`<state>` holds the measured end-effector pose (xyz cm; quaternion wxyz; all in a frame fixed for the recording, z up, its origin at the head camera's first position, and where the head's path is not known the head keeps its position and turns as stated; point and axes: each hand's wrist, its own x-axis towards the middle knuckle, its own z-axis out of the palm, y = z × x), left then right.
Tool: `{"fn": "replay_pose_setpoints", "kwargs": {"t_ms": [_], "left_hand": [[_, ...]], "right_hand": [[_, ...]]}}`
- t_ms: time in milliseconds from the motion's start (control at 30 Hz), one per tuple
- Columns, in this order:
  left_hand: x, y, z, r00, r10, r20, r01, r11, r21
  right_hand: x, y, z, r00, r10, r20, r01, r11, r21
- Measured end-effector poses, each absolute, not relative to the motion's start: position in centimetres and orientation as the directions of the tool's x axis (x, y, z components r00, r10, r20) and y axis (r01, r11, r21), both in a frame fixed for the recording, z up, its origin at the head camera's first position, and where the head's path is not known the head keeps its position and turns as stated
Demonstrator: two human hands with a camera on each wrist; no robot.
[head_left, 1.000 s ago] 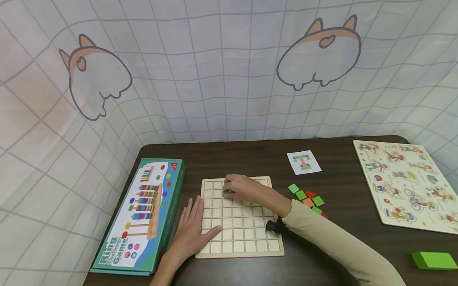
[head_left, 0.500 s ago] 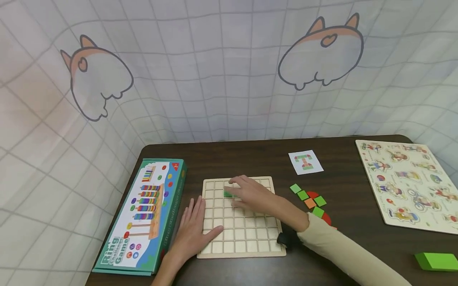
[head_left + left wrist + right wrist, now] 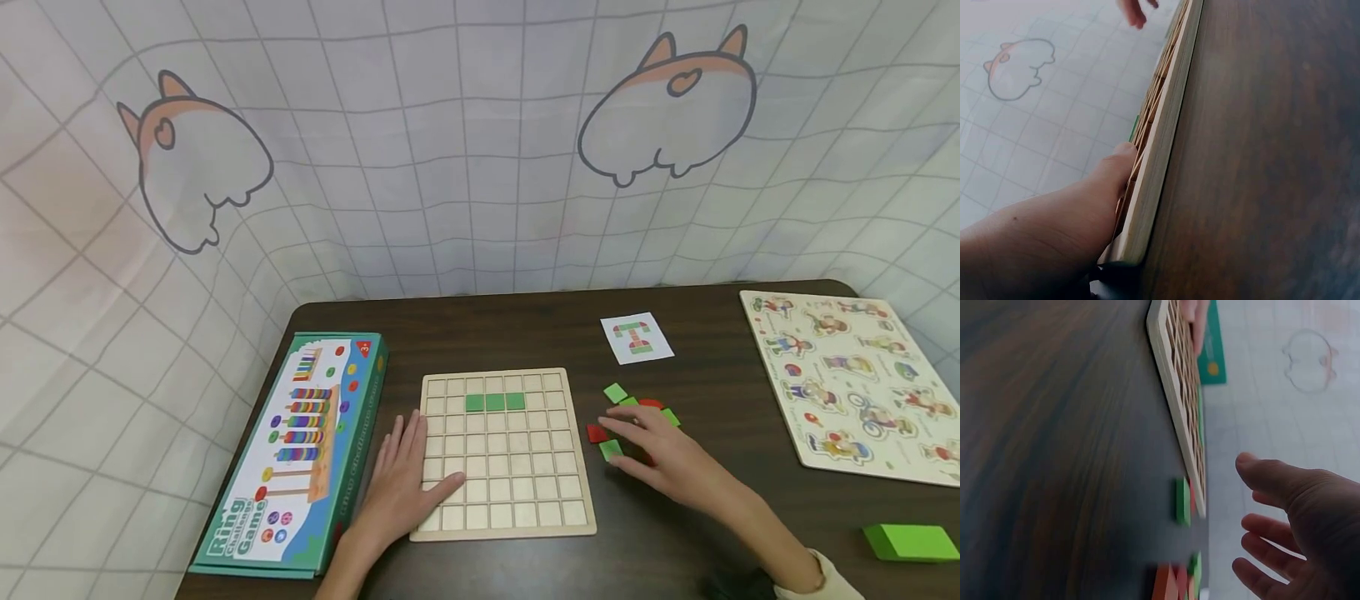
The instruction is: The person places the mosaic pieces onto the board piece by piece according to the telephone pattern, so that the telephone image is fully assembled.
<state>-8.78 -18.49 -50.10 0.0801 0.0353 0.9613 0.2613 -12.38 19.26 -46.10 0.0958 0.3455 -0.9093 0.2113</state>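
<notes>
A wooden grid board [image 3: 510, 492] lies on the table, with three green square tiles [image 3: 495, 402] side by side in its second row from the back. My left hand [image 3: 401, 483] rests along the board's left edge, thumb on the front left cells. To the right of the board my right hand [image 3: 675, 457] hovers over a loose cluster of tiles, fingers spread and holding nothing in the right wrist view. A red tile [image 3: 597, 433] and a green tile [image 3: 611, 451] lie near its fingertips. Another green tile [image 3: 616, 393] sits farther back; the hand hides part of the cluster.
Behind the loose tiles lies a white card [image 3: 637, 350] printed with a red and green pattern. A ring game box [image 3: 360, 433] stands at the left. On the right are a picture puzzle board [image 3: 855, 383] and a green block [image 3: 911, 543]. A grid-patterned curtain [image 3: 450, 167] hangs behind the table.
My right hand has left the board's second row and moved right to the loose tiles. Three green tiles it had covered now show in the board. My left hand has stayed put.
</notes>
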Motion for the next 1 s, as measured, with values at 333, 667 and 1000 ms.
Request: {"fn": "replay_pose_setpoints", "kwargs": {"t_ms": [333,667,1000], "left_hand": [[-8.8,-18.7,-50.0,-0.985,0.11,-0.132,0.029,0.862,0.506],[-8.7,-18.5,-50.2,-0.986,0.113,-0.124,0.034,0.858,0.512],[-8.7,-18.6,-50.1,-0.985,0.112,-0.128,0.032,0.86,0.509]], "right_hand": [[-12.1,21.8,-46.0,-0.733,-0.552,0.398,-0.67,0.687,-0.282],[-11.9,24.5,-46.4,-0.763,-0.551,0.338,-0.634,0.739,-0.227],[-11.2,24.5,-47.9,-0.707,-0.601,0.373,-0.694,0.69,-0.204]]}}
